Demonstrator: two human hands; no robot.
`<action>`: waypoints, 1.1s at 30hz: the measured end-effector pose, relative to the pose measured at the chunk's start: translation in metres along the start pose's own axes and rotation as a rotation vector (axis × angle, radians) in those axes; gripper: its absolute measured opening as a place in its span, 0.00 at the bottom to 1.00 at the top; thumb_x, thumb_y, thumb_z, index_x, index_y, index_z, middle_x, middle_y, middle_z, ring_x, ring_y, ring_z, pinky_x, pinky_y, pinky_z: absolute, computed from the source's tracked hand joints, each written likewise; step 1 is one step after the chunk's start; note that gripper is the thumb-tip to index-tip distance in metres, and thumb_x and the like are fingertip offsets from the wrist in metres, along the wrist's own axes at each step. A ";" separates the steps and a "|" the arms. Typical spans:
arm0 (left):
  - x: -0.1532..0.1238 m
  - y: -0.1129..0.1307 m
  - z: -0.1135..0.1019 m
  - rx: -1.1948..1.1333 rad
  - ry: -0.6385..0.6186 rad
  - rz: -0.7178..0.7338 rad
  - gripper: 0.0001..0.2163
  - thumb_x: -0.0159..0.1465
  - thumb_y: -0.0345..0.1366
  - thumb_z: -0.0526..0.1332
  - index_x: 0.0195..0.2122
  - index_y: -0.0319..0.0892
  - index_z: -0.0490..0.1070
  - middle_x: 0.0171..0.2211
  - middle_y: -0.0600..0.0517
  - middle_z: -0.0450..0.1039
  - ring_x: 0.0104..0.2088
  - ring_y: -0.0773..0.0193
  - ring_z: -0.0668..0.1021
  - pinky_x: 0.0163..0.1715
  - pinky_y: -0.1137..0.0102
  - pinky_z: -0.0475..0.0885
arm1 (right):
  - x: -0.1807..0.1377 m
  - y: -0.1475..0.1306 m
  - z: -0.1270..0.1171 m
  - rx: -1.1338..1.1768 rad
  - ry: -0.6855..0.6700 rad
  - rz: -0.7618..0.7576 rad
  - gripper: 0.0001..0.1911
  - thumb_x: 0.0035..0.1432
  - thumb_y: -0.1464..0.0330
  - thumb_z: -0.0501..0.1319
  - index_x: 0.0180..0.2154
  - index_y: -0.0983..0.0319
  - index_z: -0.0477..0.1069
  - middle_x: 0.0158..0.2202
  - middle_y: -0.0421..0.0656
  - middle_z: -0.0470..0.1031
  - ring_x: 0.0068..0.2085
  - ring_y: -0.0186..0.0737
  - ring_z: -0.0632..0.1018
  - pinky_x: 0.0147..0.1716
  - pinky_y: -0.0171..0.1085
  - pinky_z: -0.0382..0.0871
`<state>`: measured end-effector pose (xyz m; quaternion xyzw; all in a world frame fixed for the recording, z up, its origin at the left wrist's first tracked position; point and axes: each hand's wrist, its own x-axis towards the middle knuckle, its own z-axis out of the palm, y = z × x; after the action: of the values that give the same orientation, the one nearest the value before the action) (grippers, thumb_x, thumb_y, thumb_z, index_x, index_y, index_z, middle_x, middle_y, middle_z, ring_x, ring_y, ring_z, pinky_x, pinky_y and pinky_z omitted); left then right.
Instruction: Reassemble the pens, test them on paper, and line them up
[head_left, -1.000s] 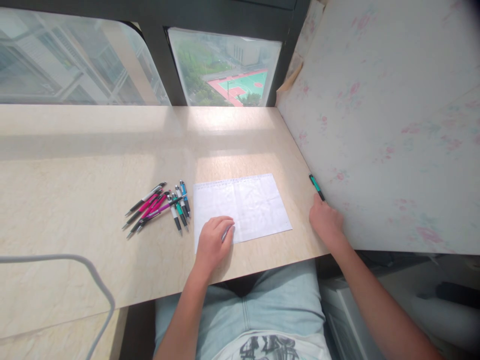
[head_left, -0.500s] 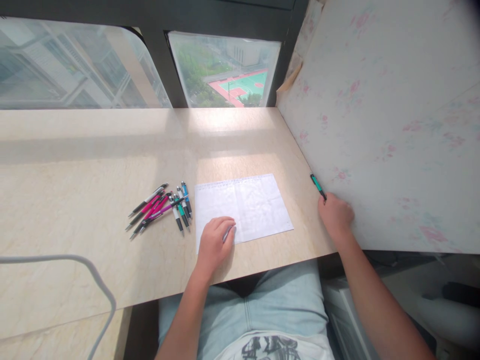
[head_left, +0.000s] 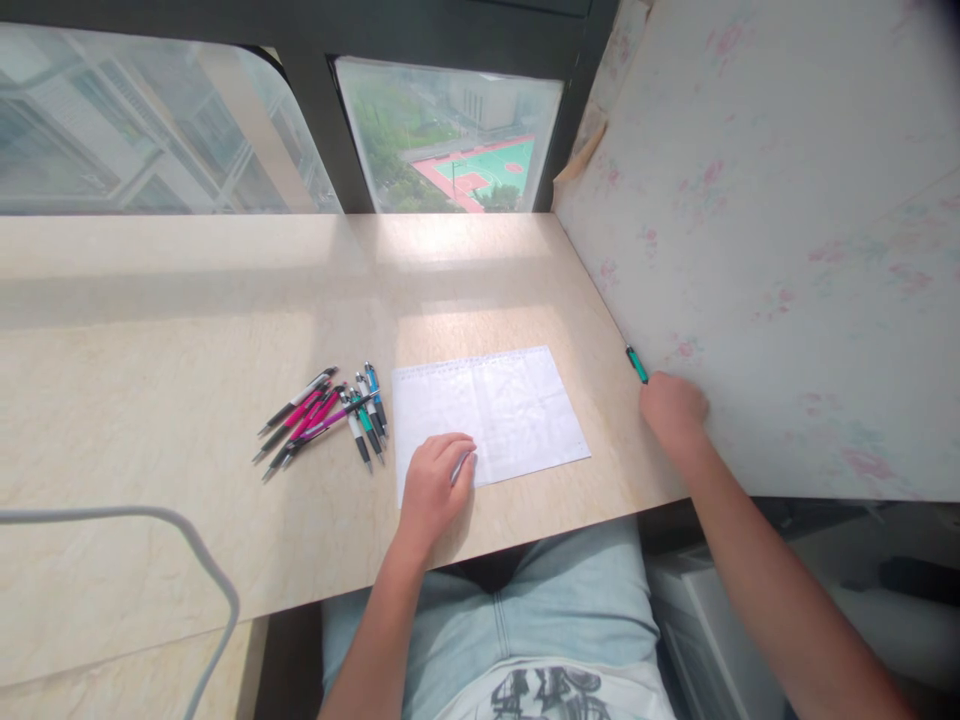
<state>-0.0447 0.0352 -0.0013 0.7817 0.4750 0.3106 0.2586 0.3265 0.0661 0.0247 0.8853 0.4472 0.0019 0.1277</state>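
One right hand (head_left: 673,410) covers the near end of a slim green-and-black pen (head_left: 636,364) beside the flower-patterned white wall (head_left: 787,200), grip hidden, seemingly a pen-handling step where any move calls for a secure pinch, while the left hand (head_left: 436,488) curls, contents unclear, on white paper (head_left: 521,415)!

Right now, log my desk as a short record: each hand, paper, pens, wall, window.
left hand: on the paper's near left corner; something slim shows by the thumb
right hand: at the near end of the green pen; grip unclear
paper: flat, between the hands and the window
pens: piled left of the paper
wall: flowered, at right
window: beyond the paper
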 end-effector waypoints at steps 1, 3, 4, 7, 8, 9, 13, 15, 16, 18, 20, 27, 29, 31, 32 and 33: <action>0.000 0.000 0.000 0.000 0.001 0.002 0.07 0.65 0.33 0.55 0.40 0.45 0.72 0.43 0.48 0.76 0.45 0.56 0.75 0.47 0.57 0.69 | 0.001 0.000 0.000 -0.015 -0.013 -0.014 0.16 0.64 0.70 0.52 0.40 0.70 0.78 0.38 0.60 0.78 0.39 0.55 0.80 0.34 0.44 0.72; 0.000 0.000 0.000 0.003 0.004 0.006 0.07 0.65 0.34 0.55 0.40 0.46 0.72 0.43 0.48 0.76 0.45 0.56 0.75 0.47 0.57 0.70 | 0.003 0.000 -0.001 -0.038 -0.036 -0.040 0.16 0.63 0.73 0.52 0.40 0.69 0.78 0.38 0.60 0.79 0.38 0.54 0.80 0.33 0.42 0.72; 0.000 0.000 0.000 0.005 0.004 0.007 0.07 0.65 0.33 0.55 0.40 0.46 0.72 0.43 0.48 0.76 0.45 0.56 0.75 0.47 0.57 0.70 | 0.004 0.000 -0.001 -0.045 -0.043 -0.048 0.16 0.63 0.73 0.52 0.40 0.69 0.78 0.38 0.59 0.79 0.38 0.53 0.80 0.32 0.42 0.72; 0.000 0.001 -0.001 0.009 0.008 0.006 0.07 0.65 0.33 0.55 0.40 0.46 0.72 0.42 0.48 0.76 0.45 0.56 0.75 0.46 0.57 0.70 | 0.006 0.002 -0.002 -0.052 -0.045 -0.050 0.15 0.62 0.73 0.52 0.40 0.68 0.78 0.38 0.59 0.79 0.37 0.54 0.80 0.32 0.43 0.71; 0.000 0.001 -0.001 0.009 0.011 0.007 0.07 0.65 0.33 0.55 0.40 0.46 0.72 0.42 0.48 0.76 0.45 0.56 0.75 0.46 0.58 0.70 | 0.006 0.003 -0.002 -0.049 -0.042 -0.049 0.15 0.63 0.72 0.52 0.39 0.68 0.78 0.37 0.59 0.79 0.37 0.54 0.80 0.32 0.43 0.71; 0.000 0.001 -0.001 0.009 0.013 0.008 0.07 0.65 0.33 0.55 0.40 0.46 0.72 0.42 0.48 0.76 0.45 0.56 0.75 0.46 0.58 0.70 | 0.005 0.004 -0.002 -0.044 -0.037 -0.049 0.16 0.64 0.70 0.52 0.39 0.68 0.78 0.37 0.60 0.78 0.36 0.54 0.80 0.32 0.43 0.70; -0.001 0.000 0.000 0.006 0.009 0.003 0.07 0.65 0.32 0.55 0.40 0.46 0.73 0.43 0.48 0.76 0.45 0.56 0.75 0.47 0.58 0.70 | -0.007 0.007 -0.004 -0.017 0.035 -0.074 0.18 0.65 0.64 0.53 0.40 0.69 0.77 0.34 0.58 0.78 0.35 0.52 0.79 0.33 0.42 0.67; -0.001 0.000 0.001 0.011 0.003 -0.005 0.07 0.65 0.32 0.55 0.40 0.46 0.73 0.43 0.48 0.76 0.46 0.56 0.75 0.48 0.58 0.69 | -0.022 0.001 -0.003 0.023 0.089 -0.125 0.18 0.65 0.63 0.51 0.43 0.67 0.75 0.33 0.54 0.78 0.34 0.50 0.79 0.33 0.40 0.66; -0.001 0.000 0.001 0.015 0.000 -0.010 0.08 0.65 0.32 0.55 0.40 0.46 0.73 0.43 0.48 0.76 0.46 0.56 0.75 0.48 0.58 0.69 | -0.032 -0.004 -0.002 0.060 0.103 -0.166 0.17 0.65 0.63 0.51 0.44 0.65 0.74 0.34 0.52 0.79 0.34 0.49 0.79 0.33 0.39 0.65; 0.000 0.001 0.002 0.027 -0.006 -0.015 0.08 0.65 0.32 0.55 0.40 0.45 0.73 0.43 0.48 0.75 0.45 0.56 0.75 0.48 0.58 0.69 | -0.055 -0.020 0.003 0.171 0.125 -0.281 0.16 0.65 0.64 0.51 0.45 0.62 0.74 0.36 0.49 0.79 0.35 0.46 0.78 0.33 0.37 0.63; 0.002 0.004 0.002 0.045 -0.016 -0.015 0.08 0.65 0.32 0.55 0.40 0.45 0.73 0.42 0.48 0.75 0.44 0.56 0.75 0.47 0.58 0.69 | -0.078 -0.038 0.012 0.295 0.139 -0.395 0.16 0.65 0.63 0.51 0.47 0.60 0.74 0.37 0.46 0.80 0.37 0.44 0.78 0.34 0.35 0.63; 0.001 0.005 -0.007 0.094 -0.043 0.036 0.09 0.64 0.31 0.55 0.43 0.44 0.73 0.45 0.47 0.75 0.46 0.57 0.75 0.48 0.59 0.69 | -0.117 -0.075 0.042 0.454 0.236 -0.490 0.18 0.65 0.63 0.51 0.49 0.60 0.74 0.39 0.49 0.80 0.37 0.42 0.77 0.32 0.33 0.60; 0.000 -0.004 -0.020 0.151 0.029 0.018 0.10 0.64 0.30 0.55 0.44 0.44 0.73 0.46 0.47 0.75 0.46 0.57 0.75 0.48 0.60 0.70 | -0.116 -0.074 0.046 0.531 0.289 -0.485 0.18 0.64 0.64 0.52 0.47 0.61 0.76 0.39 0.49 0.80 0.36 0.43 0.78 0.32 0.34 0.61; -0.001 -0.018 -0.040 0.260 0.169 -0.043 0.10 0.64 0.31 0.55 0.43 0.43 0.73 0.45 0.46 0.76 0.46 0.56 0.76 0.49 0.60 0.70 | -0.113 -0.071 0.048 0.660 0.302 -0.488 0.17 0.63 0.63 0.52 0.44 0.62 0.77 0.38 0.48 0.81 0.34 0.42 0.78 0.33 0.35 0.63; -0.001 -0.026 -0.052 0.331 0.232 -0.082 0.10 0.64 0.31 0.55 0.43 0.43 0.74 0.44 0.46 0.76 0.45 0.55 0.75 0.49 0.60 0.69 | -0.111 -0.069 0.048 0.739 0.297 -0.482 0.18 0.63 0.63 0.52 0.43 0.62 0.78 0.37 0.48 0.81 0.33 0.42 0.78 0.33 0.35 0.64; -0.001 -0.035 -0.064 0.409 0.292 -0.113 0.10 0.64 0.31 0.55 0.43 0.41 0.74 0.43 0.45 0.76 0.46 0.55 0.75 0.49 0.59 0.69 | -0.110 -0.067 0.047 0.817 0.289 -0.468 0.18 0.63 0.63 0.52 0.41 0.63 0.78 0.35 0.48 0.81 0.32 0.41 0.77 0.34 0.36 0.65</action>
<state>-0.1117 0.0560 0.0172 0.7368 0.6031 0.3029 0.0408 0.2133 0.0066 -0.0243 0.7293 0.6115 -0.0799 -0.2964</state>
